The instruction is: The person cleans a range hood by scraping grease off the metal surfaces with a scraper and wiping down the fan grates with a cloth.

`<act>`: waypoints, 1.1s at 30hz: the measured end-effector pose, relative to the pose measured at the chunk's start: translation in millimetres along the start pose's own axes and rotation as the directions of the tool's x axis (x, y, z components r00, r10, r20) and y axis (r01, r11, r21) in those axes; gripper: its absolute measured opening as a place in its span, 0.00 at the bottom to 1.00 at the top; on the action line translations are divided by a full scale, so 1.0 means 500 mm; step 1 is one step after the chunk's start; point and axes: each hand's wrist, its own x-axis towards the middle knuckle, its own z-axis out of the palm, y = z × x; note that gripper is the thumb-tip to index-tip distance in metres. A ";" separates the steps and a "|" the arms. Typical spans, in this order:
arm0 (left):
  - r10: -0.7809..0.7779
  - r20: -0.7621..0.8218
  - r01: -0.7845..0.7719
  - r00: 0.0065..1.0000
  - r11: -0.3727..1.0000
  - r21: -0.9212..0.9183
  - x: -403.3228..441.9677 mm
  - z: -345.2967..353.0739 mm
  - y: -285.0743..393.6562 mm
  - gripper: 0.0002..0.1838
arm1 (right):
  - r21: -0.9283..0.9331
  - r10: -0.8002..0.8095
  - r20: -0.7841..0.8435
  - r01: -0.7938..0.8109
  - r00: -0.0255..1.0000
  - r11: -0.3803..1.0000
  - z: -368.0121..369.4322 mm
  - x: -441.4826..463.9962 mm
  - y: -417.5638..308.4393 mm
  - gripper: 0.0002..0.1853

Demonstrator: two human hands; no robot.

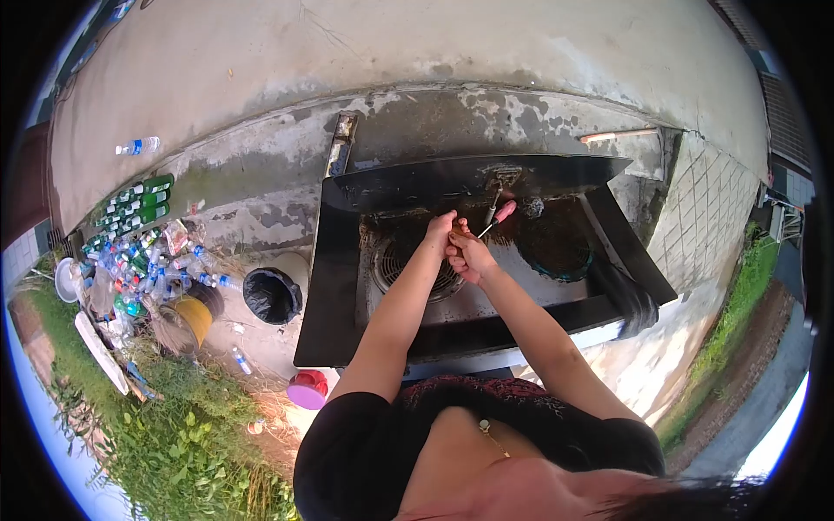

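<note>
My left hand [441,228] and my right hand [472,258] meet over a black metal appliance [337,321], whose cavity is grimy and rusty. Fingers are closed on both hands, and their tips almost touch. A thin metal shaft with a red-pink handle [504,211], which looks like a screwdriver, sticks out from the fingers of my right hand, handle end away from me. What my left fingers pinch is too small to make out. Beyond them a thin metal rod [493,207] hangs from a rusty bracket [504,175]. A round grille [393,271] lies under my left wrist.
At right in the cavity is a dark round opening [556,252]. Dark cloth or plastic [627,300] drapes over the front right corner. To the left stand a black-lined bin [272,295], a pink-topped stool [307,390] and a heap of plastic bottles [156,269]. A wall rises behind.
</note>
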 end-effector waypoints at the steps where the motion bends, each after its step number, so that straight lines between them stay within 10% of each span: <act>1: -0.008 -0.010 0.008 1.000 1.000 0.024 0.014 -0.004 -0.002 0.18 | -0.009 0.014 0.002 -0.014 1.000 1.000 -0.011 0.015 -0.003 0.03; 21: -0.089 -0.052 0.083 0.995 0.990 -0.117 0.093 -0.012 -0.022 0.19 | -0.009 0.129 -0.153 -0.132 0.980 0.991 -0.050 0.083 -0.040 0.05; 25: -0.012 -0.069 0.024 0.998 0.983 0.181 0.064 -0.017 0.004 0.28 | -0.003 0.205 -0.139 -0.208 0.969 0.978 -0.063 0.100 -0.079 0.05; 29: 0.102 -0.099 0.015 0.990 0.613 0.790 -0.114 -0.003 0.088 0.29 | 0.050 0.371 -0.192 -0.368 0.909 0.928 -0.086 0.063 -0.108 0.08; 31: 0.447 0.137 -0.268 0.884 0.245 0.932 -0.136 -0.092 0.095 0.27 | 0.035 0.357 -0.175 -0.356 0.918 0.934 -0.088 0.020 -0.110 0.09; 33: 0.547 0.142 -0.198 0.825 0.044 0.979 -0.342 -0.082 0.155 0.24 | -0.025 0.321 -0.134 -0.327 0.937 0.945 -0.096 -0.027 -0.103 0.08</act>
